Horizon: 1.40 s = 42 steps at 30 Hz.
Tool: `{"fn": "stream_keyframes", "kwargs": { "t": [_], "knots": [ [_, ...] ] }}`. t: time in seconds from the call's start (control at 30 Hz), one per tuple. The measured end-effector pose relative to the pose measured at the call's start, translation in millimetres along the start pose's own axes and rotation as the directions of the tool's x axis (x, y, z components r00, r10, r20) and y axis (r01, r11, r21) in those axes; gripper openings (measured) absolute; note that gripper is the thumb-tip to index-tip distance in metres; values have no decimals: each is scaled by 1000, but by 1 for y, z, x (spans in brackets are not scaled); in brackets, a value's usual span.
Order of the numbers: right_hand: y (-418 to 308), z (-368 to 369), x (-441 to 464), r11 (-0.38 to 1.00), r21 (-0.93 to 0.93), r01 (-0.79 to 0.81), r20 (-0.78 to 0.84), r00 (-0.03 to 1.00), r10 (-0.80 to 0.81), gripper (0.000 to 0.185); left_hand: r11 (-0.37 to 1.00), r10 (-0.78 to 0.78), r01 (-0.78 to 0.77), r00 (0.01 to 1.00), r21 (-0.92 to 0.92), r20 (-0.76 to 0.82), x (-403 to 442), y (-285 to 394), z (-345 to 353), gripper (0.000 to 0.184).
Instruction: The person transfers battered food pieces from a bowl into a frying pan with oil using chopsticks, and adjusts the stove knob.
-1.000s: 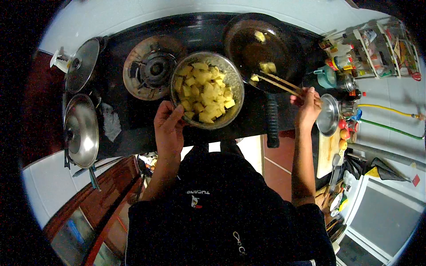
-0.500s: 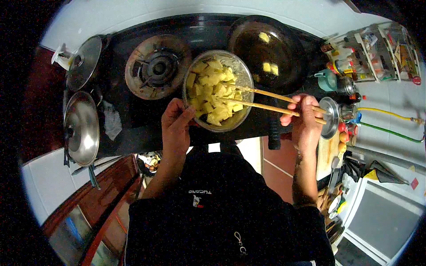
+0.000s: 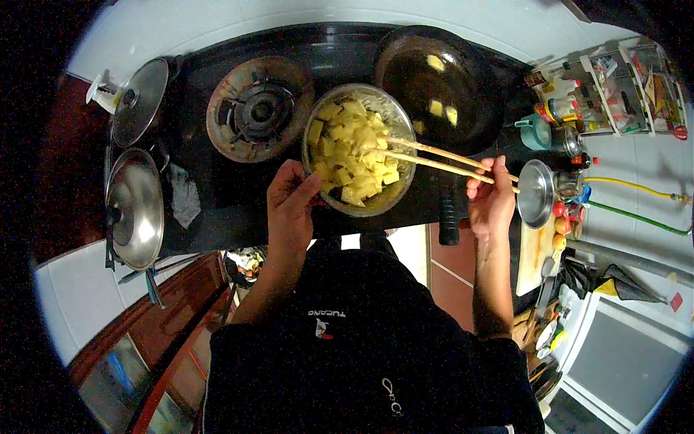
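While the right grip (image 3: 492, 202) pinches chopsticks (image 3: 426, 163) whose tips sit among yellow chunks (image 3: 350, 163), the left grip (image 3: 291, 201) clasps the near left rim of their metal bowl (image 3: 400, 119), between the burner (image 3: 260, 110) at left and wok (image 3: 406, 83) at right

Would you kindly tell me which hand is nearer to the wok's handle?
Right: the right hand, holding the chopsticks, is just right of the wok's handle; the left hand, gripping the bowl, is farther off to its left.
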State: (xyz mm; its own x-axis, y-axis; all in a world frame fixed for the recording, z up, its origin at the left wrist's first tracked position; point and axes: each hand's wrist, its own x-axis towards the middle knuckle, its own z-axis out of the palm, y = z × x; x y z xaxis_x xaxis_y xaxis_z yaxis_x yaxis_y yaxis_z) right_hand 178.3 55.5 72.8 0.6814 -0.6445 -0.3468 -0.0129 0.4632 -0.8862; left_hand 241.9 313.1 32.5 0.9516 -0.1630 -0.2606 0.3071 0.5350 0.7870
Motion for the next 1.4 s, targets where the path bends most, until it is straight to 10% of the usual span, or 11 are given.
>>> {"fn": "stream_keyframes", "kwargs": {
  "t": [0.13,0.23,0.5,1.4],
  "knots": [
    [-14,-14,15,993,100,56,-74,996,-49,29,1000,-21,20,998,-22,-55,-1,3,5,12],
    [-14,-27,35,942,-62,330,-29,943,-332,29,997,-20,27,995,66,-99,2,1,-2,11],
    [12,-20,80,809,-326,489,71,866,-495,31,1000,-5,7,994,18,-107,1,9,2,13],
    [-17,21,-12,938,-236,254,199,957,-209,29,998,-2,1,1000,-57,-25,10,4,-3,11]
  ]
}}
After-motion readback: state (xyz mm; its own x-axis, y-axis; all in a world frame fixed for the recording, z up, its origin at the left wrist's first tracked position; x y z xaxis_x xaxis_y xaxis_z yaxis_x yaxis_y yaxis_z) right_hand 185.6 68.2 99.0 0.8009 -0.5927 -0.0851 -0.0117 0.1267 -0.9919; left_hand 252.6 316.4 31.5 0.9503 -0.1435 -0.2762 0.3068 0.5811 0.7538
